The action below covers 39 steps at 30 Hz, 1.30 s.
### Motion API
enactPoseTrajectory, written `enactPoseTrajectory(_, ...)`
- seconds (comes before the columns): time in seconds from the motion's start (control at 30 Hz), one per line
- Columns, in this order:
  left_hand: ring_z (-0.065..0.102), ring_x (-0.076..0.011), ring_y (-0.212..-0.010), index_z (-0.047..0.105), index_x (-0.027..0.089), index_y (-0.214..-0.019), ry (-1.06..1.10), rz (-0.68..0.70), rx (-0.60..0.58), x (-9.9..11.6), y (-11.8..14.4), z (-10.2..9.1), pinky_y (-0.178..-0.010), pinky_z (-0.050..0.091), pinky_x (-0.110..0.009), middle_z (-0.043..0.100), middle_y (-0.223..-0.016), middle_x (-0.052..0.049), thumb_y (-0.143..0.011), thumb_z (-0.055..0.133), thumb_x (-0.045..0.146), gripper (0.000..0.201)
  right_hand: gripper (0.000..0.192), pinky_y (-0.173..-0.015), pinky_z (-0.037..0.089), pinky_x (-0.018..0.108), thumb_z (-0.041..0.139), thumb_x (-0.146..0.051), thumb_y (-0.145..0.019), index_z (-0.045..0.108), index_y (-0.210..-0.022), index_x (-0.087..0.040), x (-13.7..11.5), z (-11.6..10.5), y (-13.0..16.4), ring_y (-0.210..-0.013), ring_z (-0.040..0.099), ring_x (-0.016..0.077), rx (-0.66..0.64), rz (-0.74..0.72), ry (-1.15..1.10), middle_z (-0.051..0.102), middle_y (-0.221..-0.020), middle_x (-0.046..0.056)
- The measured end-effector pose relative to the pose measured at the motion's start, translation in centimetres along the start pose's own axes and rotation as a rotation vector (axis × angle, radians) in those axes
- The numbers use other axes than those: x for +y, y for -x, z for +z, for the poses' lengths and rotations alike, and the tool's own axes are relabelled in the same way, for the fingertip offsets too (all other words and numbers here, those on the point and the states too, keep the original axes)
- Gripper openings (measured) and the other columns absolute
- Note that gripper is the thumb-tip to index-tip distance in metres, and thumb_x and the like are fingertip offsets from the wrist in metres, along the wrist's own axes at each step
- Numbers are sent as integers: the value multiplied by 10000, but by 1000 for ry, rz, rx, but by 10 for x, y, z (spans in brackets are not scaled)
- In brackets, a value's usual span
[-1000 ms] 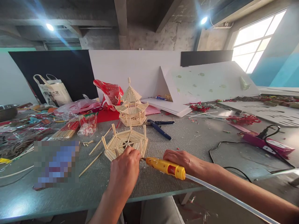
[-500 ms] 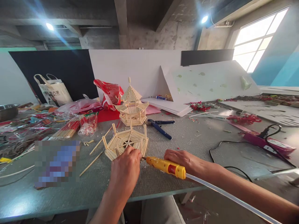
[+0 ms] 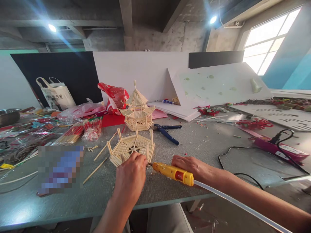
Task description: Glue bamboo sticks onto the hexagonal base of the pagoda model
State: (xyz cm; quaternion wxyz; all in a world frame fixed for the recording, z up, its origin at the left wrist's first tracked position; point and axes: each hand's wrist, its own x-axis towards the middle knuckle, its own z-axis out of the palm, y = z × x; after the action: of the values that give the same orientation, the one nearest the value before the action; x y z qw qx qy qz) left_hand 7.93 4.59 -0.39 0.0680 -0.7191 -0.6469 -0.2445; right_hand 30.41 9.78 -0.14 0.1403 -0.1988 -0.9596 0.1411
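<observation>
From the head view, the left hand (image 3: 131, 176) rests on the near edge of a six-sided stick frame (image 3: 132, 147) that lies flat on the grey table (image 3: 194, 142); its fingers are curled together on the frame's near rail, though whether they pinch a loose stick there I cannot tell. The right hand (image 3: 191, 166) is closed around a yellow glue gun (image 3: 172, 172), its nozzle pointing at the spot just beside the left fingertips, a clear glue stick trailing from its back end. Behind the frame stands a finished stick pagoda (image 3: 138, 108), with blue pliers (image 3: 166, 132) just to its right and packs of sticks (image 3: 73, 134) to its left. A black cord (image 3: 233, 158) loops toward a pink power strip (image 3: 279, 149) at the right. The frame looks very light, stiff yet brittle at its glued joints, so it is best held by a solid rail or corner post, pressed gently, never by thin inner spokes.
</observation>
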Motion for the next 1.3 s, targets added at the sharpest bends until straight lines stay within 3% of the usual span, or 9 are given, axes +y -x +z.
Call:
enactPoseTrajectory(0.87, 627, -137, -756, 626, 232, -920, 86, 23, -33, -3, 6, -2, -625, 458, -230, 649, -932, -20, -842, 394, 133, 264, 178, -612, 375, 244, 349, -297, -875, 443, -843, -150, -10, -10, -1, -666, 438, 129, -32, 0, 21, 506, -779, 75)
enactPoseTrajectory(1.3, 622, -143, -787, 629, 230, -886, 72, 4, -93, 0, 5, -3, -619, 437, -219, 644, -894, -18, -858, 388, 170, 250, 159, -563, 353, 237, 349, -285, -869, 427, -800, -166, -6, -4, -1, -628, 423, 122, 3, -17, 5, 487, -744, 55)
